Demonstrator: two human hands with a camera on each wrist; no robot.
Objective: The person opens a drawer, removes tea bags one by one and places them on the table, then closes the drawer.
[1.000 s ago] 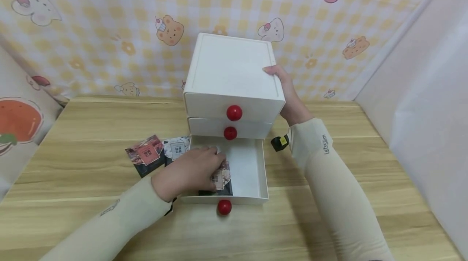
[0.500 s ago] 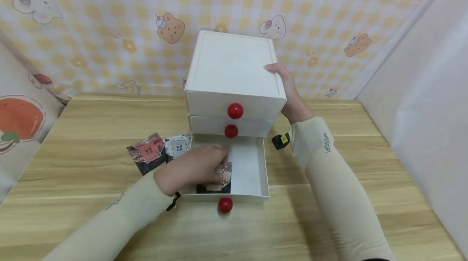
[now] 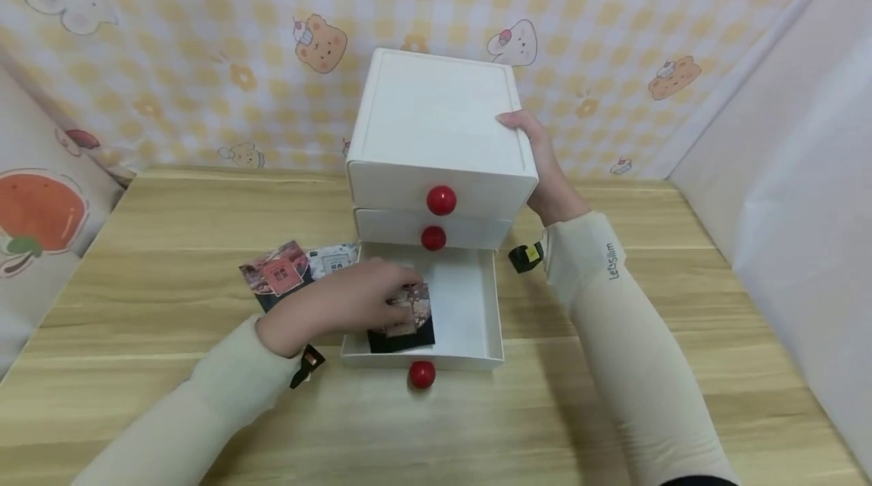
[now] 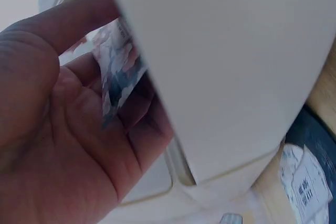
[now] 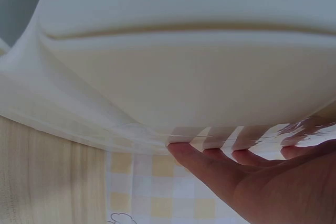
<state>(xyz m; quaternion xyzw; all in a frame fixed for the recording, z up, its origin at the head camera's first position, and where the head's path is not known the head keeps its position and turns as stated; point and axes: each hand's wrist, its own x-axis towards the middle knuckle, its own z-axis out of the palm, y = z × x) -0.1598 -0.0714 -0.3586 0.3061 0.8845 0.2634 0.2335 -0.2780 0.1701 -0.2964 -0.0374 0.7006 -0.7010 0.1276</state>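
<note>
My left hand reaches into the open bottom drawer of a white cabinet. Between its thumb and fingers it pinches a dark sachet with a floral print and a pale label. In the left wrist view, part of this sachet shows between the fingers, and the drawer wall hides the rest. On the right, my other hand lies against the cabinet, thumb over its top edge. The right wrist view shows the fingers of that hand extended along the side.
Left of the drawer, a red-labelled sachet and a pale-labelled sachet lie on the wooden table. The two upper drawers are closed, each with a red knob. A patterned cloth hangs behind.
My left hand has shifted slightly left, and the sachet under its fingers has turned a little and shows more of its top. My right hand keeps its place on the cabinet.
</note>
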